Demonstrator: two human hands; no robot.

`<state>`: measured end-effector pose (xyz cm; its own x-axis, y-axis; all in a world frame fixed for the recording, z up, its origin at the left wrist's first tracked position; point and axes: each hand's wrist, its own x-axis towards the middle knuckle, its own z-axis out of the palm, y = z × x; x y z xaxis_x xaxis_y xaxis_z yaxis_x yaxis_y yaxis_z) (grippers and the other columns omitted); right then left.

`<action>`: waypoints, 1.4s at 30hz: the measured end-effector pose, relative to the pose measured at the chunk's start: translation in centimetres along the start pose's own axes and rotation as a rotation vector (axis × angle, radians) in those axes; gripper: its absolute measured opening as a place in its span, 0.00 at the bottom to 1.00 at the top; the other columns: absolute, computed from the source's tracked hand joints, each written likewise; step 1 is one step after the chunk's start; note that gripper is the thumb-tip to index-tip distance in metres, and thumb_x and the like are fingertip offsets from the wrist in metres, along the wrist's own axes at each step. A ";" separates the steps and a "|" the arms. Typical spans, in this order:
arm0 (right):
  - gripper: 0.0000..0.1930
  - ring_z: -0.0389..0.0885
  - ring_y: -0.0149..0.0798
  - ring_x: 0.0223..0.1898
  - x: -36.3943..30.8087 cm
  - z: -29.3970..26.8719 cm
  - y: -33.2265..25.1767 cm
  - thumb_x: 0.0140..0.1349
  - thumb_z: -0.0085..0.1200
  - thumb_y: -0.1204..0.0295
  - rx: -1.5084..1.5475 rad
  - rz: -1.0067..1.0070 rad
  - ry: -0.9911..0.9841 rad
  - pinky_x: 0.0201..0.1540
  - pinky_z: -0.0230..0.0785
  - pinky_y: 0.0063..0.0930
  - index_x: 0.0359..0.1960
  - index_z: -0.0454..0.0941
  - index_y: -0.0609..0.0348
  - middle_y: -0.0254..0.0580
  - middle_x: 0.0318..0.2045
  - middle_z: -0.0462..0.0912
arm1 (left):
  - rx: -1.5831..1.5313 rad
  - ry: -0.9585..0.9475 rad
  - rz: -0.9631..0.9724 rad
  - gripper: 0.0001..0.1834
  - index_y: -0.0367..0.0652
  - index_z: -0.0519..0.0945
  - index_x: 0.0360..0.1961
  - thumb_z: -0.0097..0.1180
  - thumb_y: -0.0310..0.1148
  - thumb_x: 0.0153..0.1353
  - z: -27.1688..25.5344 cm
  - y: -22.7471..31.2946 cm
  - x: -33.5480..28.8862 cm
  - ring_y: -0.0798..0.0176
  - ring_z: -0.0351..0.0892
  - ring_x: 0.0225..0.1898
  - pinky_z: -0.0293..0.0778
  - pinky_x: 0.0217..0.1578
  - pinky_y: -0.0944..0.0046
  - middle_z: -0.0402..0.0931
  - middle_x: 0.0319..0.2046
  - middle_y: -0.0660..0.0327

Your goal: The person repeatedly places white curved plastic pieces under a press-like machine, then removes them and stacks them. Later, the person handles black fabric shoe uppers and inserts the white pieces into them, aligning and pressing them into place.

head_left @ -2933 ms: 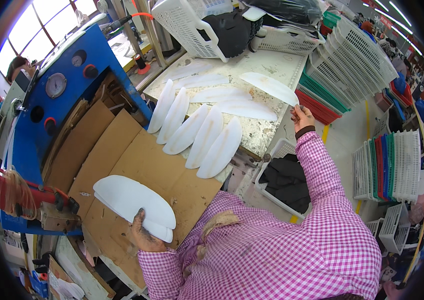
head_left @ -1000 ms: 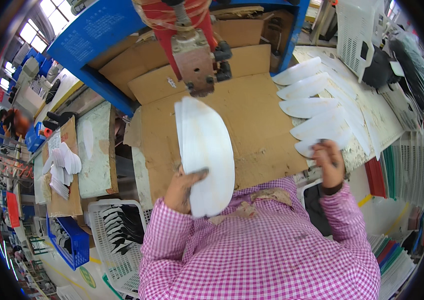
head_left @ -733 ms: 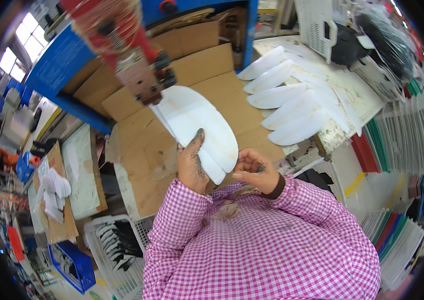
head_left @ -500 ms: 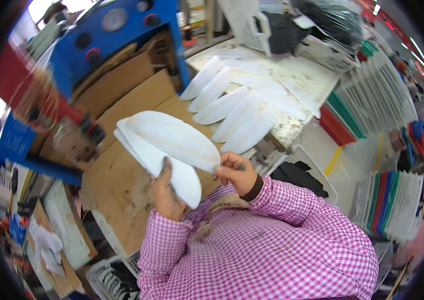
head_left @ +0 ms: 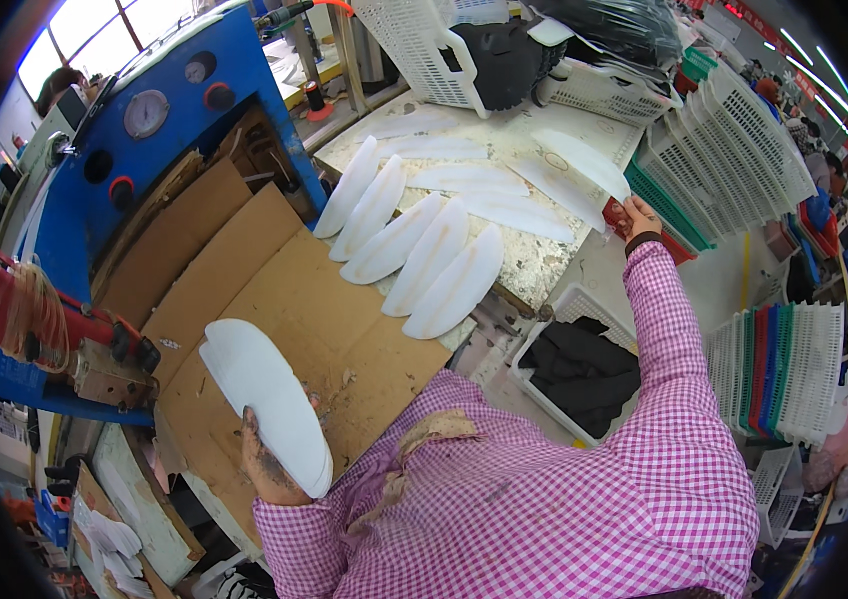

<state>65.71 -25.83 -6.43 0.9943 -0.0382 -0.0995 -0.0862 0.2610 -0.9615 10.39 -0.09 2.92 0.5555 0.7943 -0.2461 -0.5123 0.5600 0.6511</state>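
My left hand (head_left: pixel 269 461) is closed round a small stack of white insole-shaped sheets (head_left: pixel 274 399), held over the brown cardboard. At the end of my outstretched arm, my right hand (head_left: pixel 636 217) pinches one end of a single white insole-shaped sheet (head_left: pixel 586 163) above the right part of the worn white table (head_left: pixel 534 268). Several similar white pieces (head_left: pixel 459 283) lie in a slanting row across the cardboard's far edge and the table. More pieces (head_left: pixel 469 180) lie flat farther back on the table. Fingertips of my left hand are partly hidden by the stack.
A blue machine (head_left: pixel 169 110) with gauge and knobs stands at the left, beside a red arm (head_left: pixel 24 309). Cardboard (head_left: pixel 274 290) covers its bed. White crates (head_left: pixel 414 60) stand behind the table. A basket of black material (head_left: pixel 584 374) and stacked crates (head_left: pixel 734 150) are at the right.
My right hand has drawn one sheet off the stack and carried it far right over the table. My left hand, with the stack, has moved left and down.
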 end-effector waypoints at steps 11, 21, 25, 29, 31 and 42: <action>0.22 0.80 0.44 0.42 8.9 -3.3 6.5 0.58 0.56 0.62 -0.840 -0.006 -0.047 0.40 0.72 0.34 0.53 0.72 0.56 0.48 0.44 0.80 | -0.043 0.120 0.119 0.23 0.35 0.66 0.54 0.49 0.39 0.63 -2.1 1.6 -2.3 0.53 0.80 0.39 0.82 0.34 0.58 0.77 0.42 0.49; 0.38 0.79 0.41 0.45 12.5 -9.5 4.0 0.62 0.50 0.49 -0.471 -0.065 0.286 0.51 0.73 0.38 0.65 0.54 0.62 0.50 0.55 0.73 | 0.053 0.325 -0.026 0.24 0.34 0.65 0.55 0.53 0.35 0.61 -7.8 2.8 -5.6 0.51 0.78 0.46 0.78 0.44 0.52 0.74 0.47 0.48; 0.28 0.80 0.36 0.41 8.0 -9.4 1.6 0.64 0.49 0.53 -0.495 -0.024 0.481 0.57 0.65 0.38 0.61 0.62 0.53 0.39 0.45 0.81 | -0.044 0.390 -0.042 0.38 0.33 0.62 0.59 0.64 0.37 0.49 -8.0 2.8 -5.3 0.45 0.75 0.48 0.73 0.47 0.51 0.73 0.48 0.44; 0.24 0.80 0.37 0.41 6.1 -8.6 0.1 0.64 0.52 0.61 -0.503 -0.059 0.503 0.55 0.68 0.39 0.60 0.64 0.54 0.39 0.47 0.80 | 0.368 0.349 0.169 0.32 0.33 0.63 0.57 0.60 0.37 0.55 -8.5 3.4 -2.4 0.51 0.76 0.47 0.74 0.47 0.54 0.73 0.47 0.48; 0.24 0.80 0.36 0.41 6.2 -7.9 -0.2 0.65 0.51 0.61 -0.559 -0.132 0.434 0.56 0.67 0.39 0.60 0.64 0.56 0.39 0.46 0.80 | 0.463 0.336 0.197 0.29 0.34 0.63 0.56 0.57 0.38 0.58 -8.3 3.9 -0.7 0.53 0.76 0.47 0.75 0.47 0.55 0.74 0.47 0.50; 0.24 0.77 0.27 0.46 1.9 1.5 -2.1 0.65 0.50 0.61 -0.615 -0.505 0.022 0.34 0.65 0.24 0.60 0.64 0.59 0.36 0.50 0.79 | -0.244 0.209 0.210 0.22 0.37 0.66 0.54 0.47 0.40 0.65 -6.8 8.9 5.4 0.54 0.77 0.45 0.77 0.46 0.56 0.74 0.48 0.51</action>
<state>67.85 -25.02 -4.23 0.9214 -0.0305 0.3873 0.3492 -0.3718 -0.8601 4.34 10.80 2.53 0.2894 0.9144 -0.2831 -0.7557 0.3998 0.5188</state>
